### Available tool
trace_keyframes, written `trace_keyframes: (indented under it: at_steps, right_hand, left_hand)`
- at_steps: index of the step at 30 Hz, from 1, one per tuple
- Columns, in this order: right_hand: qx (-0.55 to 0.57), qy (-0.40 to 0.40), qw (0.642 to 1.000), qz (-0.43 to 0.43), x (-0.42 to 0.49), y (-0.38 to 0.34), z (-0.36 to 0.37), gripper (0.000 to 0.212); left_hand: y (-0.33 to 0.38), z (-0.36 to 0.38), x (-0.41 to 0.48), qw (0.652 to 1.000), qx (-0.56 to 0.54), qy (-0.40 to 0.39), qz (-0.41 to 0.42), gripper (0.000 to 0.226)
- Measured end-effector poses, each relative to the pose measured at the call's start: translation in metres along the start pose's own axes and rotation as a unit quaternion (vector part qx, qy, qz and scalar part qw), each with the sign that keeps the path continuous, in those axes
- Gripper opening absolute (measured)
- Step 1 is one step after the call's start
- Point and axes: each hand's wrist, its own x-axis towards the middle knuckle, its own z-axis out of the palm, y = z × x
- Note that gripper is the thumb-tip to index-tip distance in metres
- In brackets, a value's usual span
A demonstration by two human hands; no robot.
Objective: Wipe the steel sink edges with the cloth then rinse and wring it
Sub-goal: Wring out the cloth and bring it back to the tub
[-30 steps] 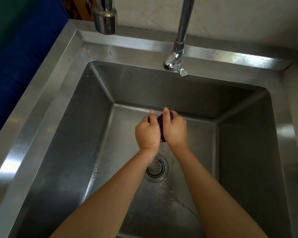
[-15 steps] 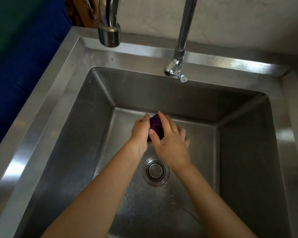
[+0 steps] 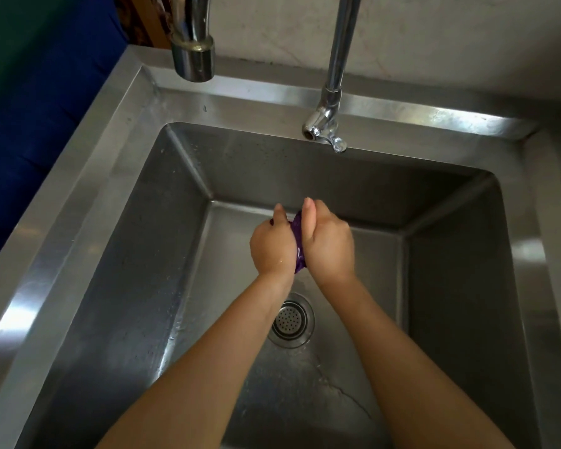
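Observation:
A small purple cloth (image 3: 298, 244) is squeezed between my two hands over the middle of the steel sink (image 3: 110, 196). My left hand (image 3: 271, 246) presses it from the left with curled fingers. My right hand (image 3: 329, 243) clamps it from the right, thumb up. Only a narrow strip of cloth shows between the palms; the rest is hidden. Both hands hang above the round drain strainer (image 3: 290, 320). No water is visibly running from the tap.
A thin chrome tap (image 3: 324, 124) stands on the back rim, its spout over the basin. A thicker spout (image 3: 193, 56) hangs at the upper left. The basin floor is wet. A blue surface (image 3: 30, 131) lies left of the sink, a pale wall behind.
Half a second ago my right hand lay open over the cloth; now both hands are closed tight side by side on it, as one second ago.

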Motion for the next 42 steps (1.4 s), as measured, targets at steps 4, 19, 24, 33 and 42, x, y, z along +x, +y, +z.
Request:
trace_keyframes:
  at_steps: [4,19,24,33,42]
  right_hand:
    - [0.051,-0.014,0.994,0.093,0.010,-0.002,0.000,0.044]
    - [0.101,-0.185,0.973,0.089,-0.013,-0.005,-0.013,0.054]
    - [-0.087,-0.168,0.966,-0.178,-0.008,0.001,-0.016,0.066]
    - [-0.051,-0.028,0.973,-0.224,0.019,0.012,-0.007,0.048]
    - [0.082,-0.048,0.993,0.071,0.024,-0.013,0.002,0.046]
  left_hand:
    - [0.010,-0.001,-0.005,0.989,0.103,0.019,0.108,0.053]
    - [0.005,-0.019,0.025,0.972,-0.063,-0.148,-0.170,0.028]
    - [0.012,-0.017,0.016,0.947,-0.103,-0.247,-0.180,0.028]
    - [0.016,-0.007,-0.005,0.984,-0.095,-0.088,-0.120,0.033]
    - [0.034,-0.014,0.001,0.983,0.140,0.008,0.114,0.033]
